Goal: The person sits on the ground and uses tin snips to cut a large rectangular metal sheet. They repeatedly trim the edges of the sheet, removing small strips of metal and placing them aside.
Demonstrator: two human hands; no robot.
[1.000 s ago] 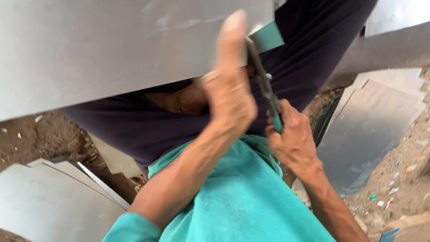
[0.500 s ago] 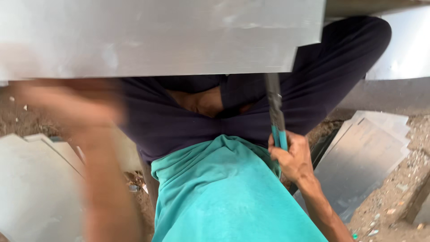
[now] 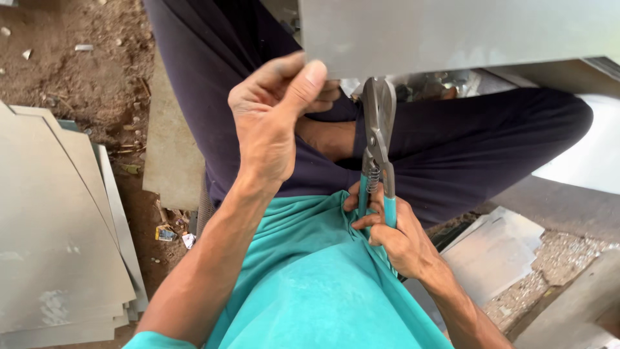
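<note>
The left hand [image 3: 271, 123], blurred and low a moment ago, now pinches the metal sheet's [image 3: 452, 32] near edge; the right hand [image 3: 387, 229] still grips the tin snips [image 3: 378, 139], blades now at that edge.

Dirt ground under my feed, strewn with sheet offcuts.
I saw bare brown earth [image 3: 84, 77] carrying a stack of grey sheets [image 3: 51, 245] at left, smaller cut pieces [image 3: 497, 252] at right, and scattered scraps [image 3: 169, 234].
</note>
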